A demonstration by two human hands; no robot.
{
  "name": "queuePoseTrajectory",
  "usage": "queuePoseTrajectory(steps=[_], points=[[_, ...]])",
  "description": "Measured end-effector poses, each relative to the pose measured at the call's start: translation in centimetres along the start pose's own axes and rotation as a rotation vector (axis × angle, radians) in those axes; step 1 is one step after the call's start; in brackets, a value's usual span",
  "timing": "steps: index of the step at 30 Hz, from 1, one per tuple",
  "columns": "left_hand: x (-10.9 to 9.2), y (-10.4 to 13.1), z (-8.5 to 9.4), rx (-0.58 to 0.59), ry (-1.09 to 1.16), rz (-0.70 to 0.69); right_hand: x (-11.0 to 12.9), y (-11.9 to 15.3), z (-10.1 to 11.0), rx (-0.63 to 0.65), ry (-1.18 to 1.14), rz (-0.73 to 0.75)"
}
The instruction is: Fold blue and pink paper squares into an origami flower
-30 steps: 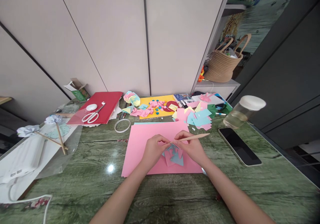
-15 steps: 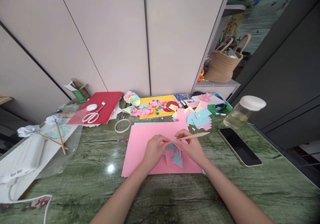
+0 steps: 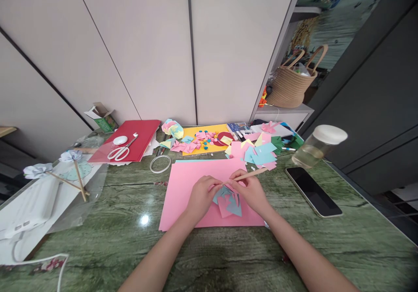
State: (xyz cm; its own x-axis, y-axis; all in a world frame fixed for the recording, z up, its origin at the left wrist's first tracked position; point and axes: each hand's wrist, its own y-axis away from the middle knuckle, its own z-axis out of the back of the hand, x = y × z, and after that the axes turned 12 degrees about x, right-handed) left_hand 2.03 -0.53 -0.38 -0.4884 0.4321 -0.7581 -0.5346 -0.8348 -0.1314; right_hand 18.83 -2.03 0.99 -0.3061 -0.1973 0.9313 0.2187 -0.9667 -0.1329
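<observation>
Over the pink paper sheets (image 3: 186,196), my left hand (image 3: 203,195) pinches at the upper edge of a pink and blue folded paper piece (image 3: 228,203). My right hand (image 3: 250,189) is closed on a thin wooden stick (image 3: 253,175) that points up to the right. Its fingertips also meet the top of the paper piece, close to those of my left hand. The exact contact between the fingertips is too small to make out.
Behind the sheets lie paper scraps (image 3: 261,154) and a yellow sheet (image 3: 192,150) with small balls. A phone (image 3: 313,192) and a lidded jar (image 3: 315,148) stand right. Scissors (image 3: 119,152) rest on red paper (image 3: 139,142); a tape roll (image 3: 160,164) lies nearer.
The wooden stick has tilted and its far end has drawn back to the left and slightly up. The folded paper piece has turned a little and shows more of its pink and blue faces.
</observation>
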Motion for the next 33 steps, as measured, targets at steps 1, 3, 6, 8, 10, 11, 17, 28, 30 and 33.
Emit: queuePoseTrajectory(steps=[1,3,6,8,10,11,17,28,30,33], points=[[0.0,0.0,0.0,0.004,-0.011,-0.005,0.0,0.0,0.0,-0.005,-0.001,-0.003],[-0.1,0.0,0.0,0.014,-0.027,-0.012,-0.2,0.0,0.0,-0.011,0.0,-0.013],[-0.3,0.0,0.0,0.027,-0.034,-0.01,-0.5,0.0,-0.1,-0.019,0.001,-0.032],[-0.3,0.0,-0.1,0.03,-0.033,-0.007,-0.8,-0.1,-0.2,-0.027,0.0,-0.042],[-0.3,-0.1,-0.1,0.029,-0.032,-0.004,-1.0,-0.1,-0.2,-0.035,-0.005,-0.039],[-0.3,-0.1,-0.1,0.026,-0.033,-0.001,-1.0,-0.1,-0.2,-0.035,-0.013,-0.031],[-0.2,-0.1,-0.1,0.014,-0.048,0.013,-0.9,0.0,-0.1,-0.039,-0.081,0.009],[0.1,-0.2,-0.1,0.036,-0.054,0.011,-1.1,0.0,-0.2,-0.01,-0.097,-0.004],[0.1,-0.2,-0.1,0.038,-0.052,0.021,-1.0,0.0,-0.2,0.002,-0.115,0.016],[0.1,-0.2,-0.1,0.033,-0.051,0.027,-1.0,0.0,-0.2,-0.004,-0.129,0.018]])
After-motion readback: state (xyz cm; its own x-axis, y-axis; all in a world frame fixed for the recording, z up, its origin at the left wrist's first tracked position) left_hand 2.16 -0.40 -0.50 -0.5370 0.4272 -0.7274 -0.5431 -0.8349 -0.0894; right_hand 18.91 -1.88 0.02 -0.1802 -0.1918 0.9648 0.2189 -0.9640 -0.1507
